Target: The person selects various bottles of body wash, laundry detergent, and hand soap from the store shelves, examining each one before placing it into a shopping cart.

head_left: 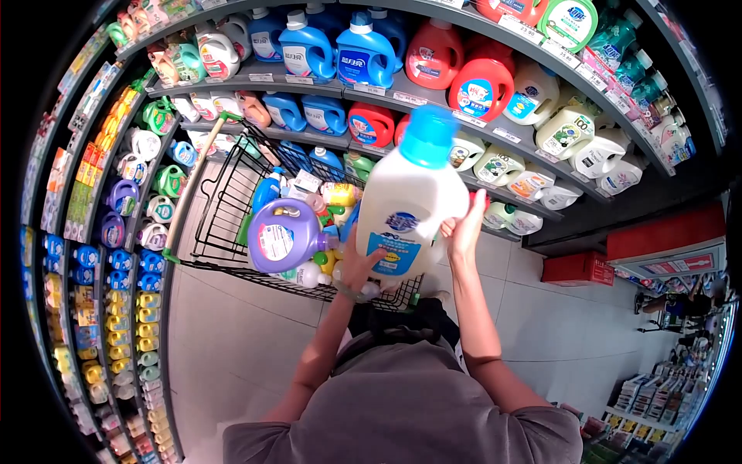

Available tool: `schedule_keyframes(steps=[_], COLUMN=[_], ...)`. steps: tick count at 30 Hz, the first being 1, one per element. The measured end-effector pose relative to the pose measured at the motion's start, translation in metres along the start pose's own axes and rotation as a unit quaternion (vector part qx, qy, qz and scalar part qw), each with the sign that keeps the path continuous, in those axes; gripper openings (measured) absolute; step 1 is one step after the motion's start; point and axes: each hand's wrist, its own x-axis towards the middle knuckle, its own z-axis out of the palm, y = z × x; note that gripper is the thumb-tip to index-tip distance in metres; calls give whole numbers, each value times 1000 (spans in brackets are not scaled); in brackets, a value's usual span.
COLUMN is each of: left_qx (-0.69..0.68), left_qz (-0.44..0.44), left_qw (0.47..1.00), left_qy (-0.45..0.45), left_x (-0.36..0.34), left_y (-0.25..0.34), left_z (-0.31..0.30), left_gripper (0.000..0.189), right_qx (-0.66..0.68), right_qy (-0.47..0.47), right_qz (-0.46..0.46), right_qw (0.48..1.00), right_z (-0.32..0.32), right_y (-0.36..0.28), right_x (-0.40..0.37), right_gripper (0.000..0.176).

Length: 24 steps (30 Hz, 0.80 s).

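A large white bottle [417, 197] with a blue cap and a blue label is held up in front of my chest, close to the camera. My left hand [358, 261] supports its lower left side, fingers against the label. On the right, my right hand [464, 230] is closed round the bottle's handle. Behind and to the left of the bottle stands a black wire shopping cart [212, 213] with a green-ended handle. Inside lie a purple jug [283, 236], a blue bottle [267, 190] and several smaller containers.
Curved shelves [325, 87] carry blue, red and white detergent jugs ahead. More shelving with packages runs down the left side. A red box [578, 268] sits on the tiled floor [533, 317] at the right, and a person with a cart is far right.
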Motion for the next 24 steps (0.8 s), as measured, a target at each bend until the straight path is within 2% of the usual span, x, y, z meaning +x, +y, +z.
schedule_keyframes(steps=[1, 2, 3, 4, 5, 6, 7, 8, 9, 10, 11, 12, 13, 14, 15, 16, 17, 18, 19, 20, 21, 22, 23, 24], left_qx=[145, 281, 277, 401, 516, 515, 586, 648, 647, 647, 642, 560, 344, 106, 108, 47, -16, 165, 342, 446, 542, 505, 463, 398], left_qz=[127, 250, 250, 333, 406, 407, 307, 200, 195, 115, 37, -15, -30, -43, -45, 43, 142, 209, 255, 272, 287, 363, 439, 467], left_qw=[981, 924, 926, 850, 749, 750, 748, 735, 737, 752, 763, 821, 935, 992, 991, 997, 990, 962, 898, 842, 772, 772, 765, 786], left_qy=[-33, -62, -61, -74, -84, -85, -55, -22, -19, -39, -58, -109, -86, -60, -65, -31, 3, -59, -112, -138, -166, -128, -88, -73], left_x=[10, 16, 15, 14, 16, 14, 11, 8, 9, 18, 30, 40, 42, 36, 24, 17, 27, 38, 33, 25, 19, 5, -9, -13], left_y=[18, 35, 57, 83, 101, 107, 109, 108, 105, 99, 91, 69, 15, -32, -53, -68, -67, -24, 38, 87, 121, 135, 139, 138], left_z=[-3, -3, 3, 9, 14, 22, 33, 39, 34, 26, 16, -8, -35, -55, -54, -47, -42, -33, -17, 8, 35, 45, 50, 51], left_gripper=[64, 70, 70, 68, 66, 66, 59, 52, 52, 54, 57, 60, 61, 63, 63, 65, 68, 67, 67, 68, 70, 69, 69, 65], right_qx=[-3, 72, 147, 182, 258, 277, 294, 276, 256, 284, 310, 278, 247, 104, -42, -90, -1, 85, 122, 250, 301, 275, 216, 147], right_qy=[0, 31, 63, -8, 23, 66, 109, 112, 113, 146, 105, 29, -42, 19, 82, 63, 56, 46, 57, 157, 219, 257, 170, 79], right_qz=[-1, -87, -171, -143, -100, -42, 19, 97, 176, 167, 205, 168, 128, 102, 75, 9, -15, -33, -74, -79, -38, -43, -34, -37], right_qw=[1000, 993, 972, 973, 961, 958, 950, 950, 944, 933, 923, 945, 960, 989, 993, 994, 998, 995, 988, 952, 927, 926, 961, 985], right_z=[3, 5, 1, -20, -17, -17, -23, -51, -74, -60, -68, -74, -79, -55, -23, -12, -28, -48, -51, -33, -27, -47, -136, -225], right_y=[3, 7, 11, 30, 42, 61, 81, 118, 145, 138, 126, 122, 123, 103, 75, 63, 70, 74, 67, 59, 47, 55, 72, 89], right_x=[-2, -6, -12, -13, -11, -11, -9, 1, 6, -3, -7, -1, 2, 1, -9, -20, -24, -24, -26, -32, -40, -37, -29, -21], right_gripper=[46, 39, 42, 49, 51, 50, 50, 49, 48, 46, 43, 41, 40, 38, 36, 29, 33, 37, 45, 50, 53, 51, 45, 38])
